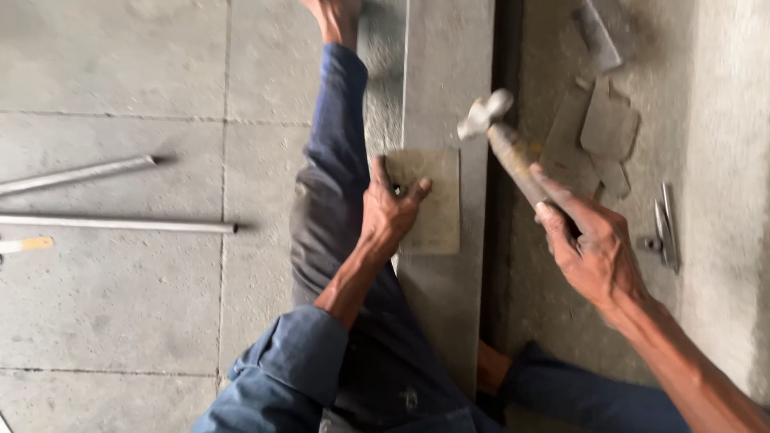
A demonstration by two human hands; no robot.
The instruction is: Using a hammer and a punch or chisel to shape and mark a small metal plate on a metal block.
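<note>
The small square tile point(429, 200) lies whole on the long stone slab point(445, 72), no break visible yet. The left hand point(389, 212) presses it down, fingers point(417, 191) spread flat over its near-left edge. The right hand point(593, 248) is clenched around the handle of a raised hammer point(501, 128), right of the tile; broken tile pieces point(605, 128) lie further right.

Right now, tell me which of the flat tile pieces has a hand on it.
The square pale tile lying on the long stone slab, under the left hand. The broken grey pieces lie untouched beyond the hammer.
</note>
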